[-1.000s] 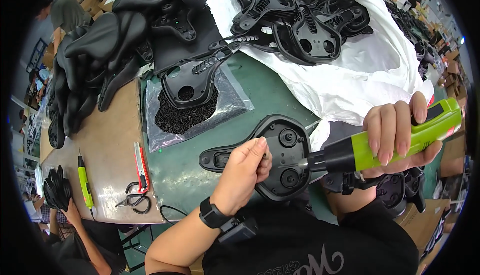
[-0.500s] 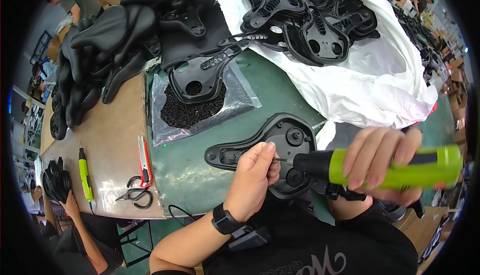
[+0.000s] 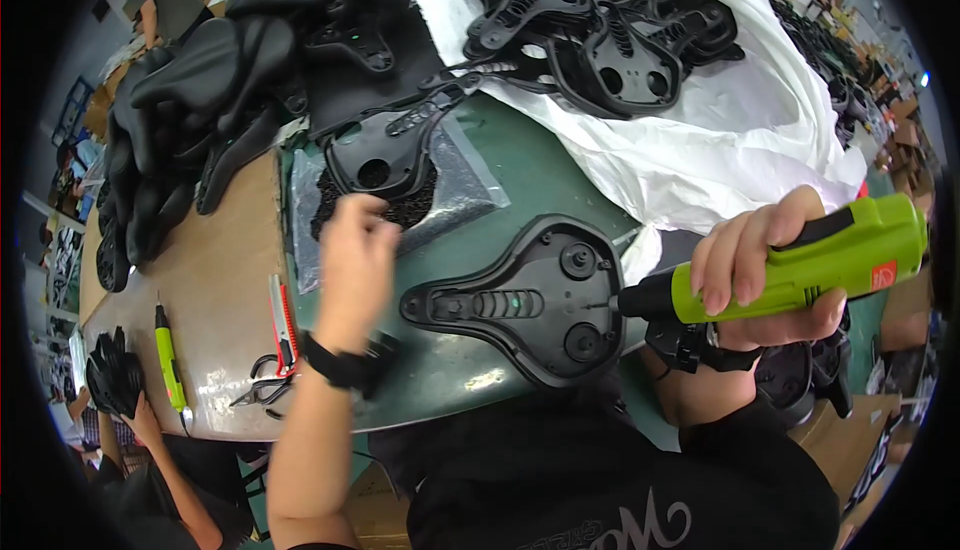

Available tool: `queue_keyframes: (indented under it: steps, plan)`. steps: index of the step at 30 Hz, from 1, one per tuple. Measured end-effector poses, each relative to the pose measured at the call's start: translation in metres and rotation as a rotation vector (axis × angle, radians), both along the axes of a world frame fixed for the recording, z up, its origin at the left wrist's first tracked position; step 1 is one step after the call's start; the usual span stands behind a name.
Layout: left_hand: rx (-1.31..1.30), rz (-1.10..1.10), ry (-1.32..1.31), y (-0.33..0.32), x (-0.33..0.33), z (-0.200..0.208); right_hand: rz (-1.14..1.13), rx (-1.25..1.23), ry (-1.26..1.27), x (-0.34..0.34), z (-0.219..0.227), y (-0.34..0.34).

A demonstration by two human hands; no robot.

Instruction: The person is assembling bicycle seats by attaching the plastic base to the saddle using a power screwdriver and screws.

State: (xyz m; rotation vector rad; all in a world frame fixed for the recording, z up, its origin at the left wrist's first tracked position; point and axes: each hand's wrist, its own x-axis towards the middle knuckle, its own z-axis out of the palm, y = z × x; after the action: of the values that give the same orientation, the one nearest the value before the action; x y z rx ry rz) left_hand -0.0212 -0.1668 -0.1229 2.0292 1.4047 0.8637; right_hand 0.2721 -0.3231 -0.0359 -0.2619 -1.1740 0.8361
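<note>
A black bicycle saddle [image 3: 510,335] lies underside up on the green tabletop in front of me. My right hand [image 3: 755,270] grips a green and black electric screwdriver [image 3: 850,255], held nearly level; its bit reaches over the saddle's wide right end, and whether it touches is unclear. Over the near edge of a clear plastic bag [image 3: 470,165] is my left hand [image 3: 360,260], smeared by motion, so its fingers do not read clearly. Small black screws [image 3: 410,212] fill the bag, and a black saddle base plate [image 3: 400,155] rests on top of them.
Padded saddles [image 3: 200,80] are heaped at far left. More base plates [image 3: 625,65] sit on a white sack [image 3: 770,180]. Left lie a red utility knife [image 3: 282,325], cutters [image 3: 265,390] and another green screwdriver [image 3: 168,360]. A co-worker's hand [image 3: 145,420] holds dark parts at the left edge.
My left hand has moved from the screwdriver's bit, left and away from me, to the bag of screws. The screwdriver remains in my right hand, its rear end raised and turned slightly.
</note>
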Motion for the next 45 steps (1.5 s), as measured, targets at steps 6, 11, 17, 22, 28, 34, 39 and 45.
queue_keyframes:
  steps: [6, 11, 17, 22, 28, 34, 39, 45]
  plan:
    - [0.086, -0.048, 0.543, 0.059, -0.066, -0.03, 0.233, -0.125, -0.212, 0.015, -0.001, -0.02]
    - [0.058, -0.074, 0.373, 0.065, -0.064, -0.026, 0.52, -0.092, -0.501, 0.035, 0.011, -0.015]
    - [-0.382, -0.056, -0.361, 0.033, -0.039, 0.0, 0.41, -0.194, -0.606, 0.025, 0.011, -0.02]
    - [-0.801, -0.379, -0.744, -0.049, 0.04, 0.028, 0.265, -0.209, -0.617, 0.013, 0.014, -0.024]
    - [-1.03, -0.447, -0.82, -0.076, 0.07, 0.001, 0.244, -0.221, -0.665, 0.0, 0.013, -0.017]
    - [-1.039, -0.497, -0.757, -0.073, 0.077, -0.004, 0.075, -0.248, -0.525, -0.014, 0.0, -0.019]
    - [-1.06, -0.553, -0.721, -0.07, 0.08, -0.005, 0.248, -0.114, -0.67, -0.009, -0.008, -0.002]
    - [-0.988, -0.535, -0.671, -0.072, 0.082, -0.01, 0.147, -0.107, -0.672, -0.025, -0.015, -0.007]
